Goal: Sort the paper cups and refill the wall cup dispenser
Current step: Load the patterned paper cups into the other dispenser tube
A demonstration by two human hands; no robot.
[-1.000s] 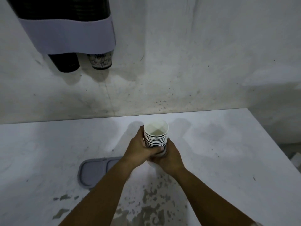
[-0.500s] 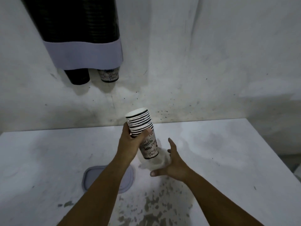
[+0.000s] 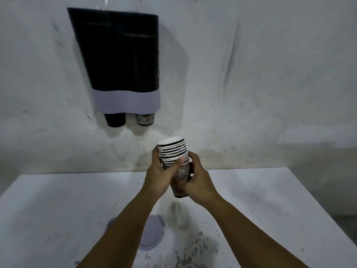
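Wall space at the upper left carried the dark twin-tube cup dispenser with a pale lilac band (image 3: 123, 74), a black cup (image 3: 115, 119) and a printed cup (image 3: 145, 119) poking from its base. Lower down, a flat grey oval lid (image 3: 152, 236) lay on the stained white table (image 3: 58, 209), partly hidden by the left forearm. The left hand (image 3: 160, 176) and right hand (image 3: 197, 180) both gripped the nested stack of striped printed paper cups (image 3: 172, 153), held upright above the table, below and right of the dispenser

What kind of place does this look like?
Probably a drinks or break corner: a wall cup dispenser with cups poking out, a worn white counter, and both hands holding a stack of paper cups.
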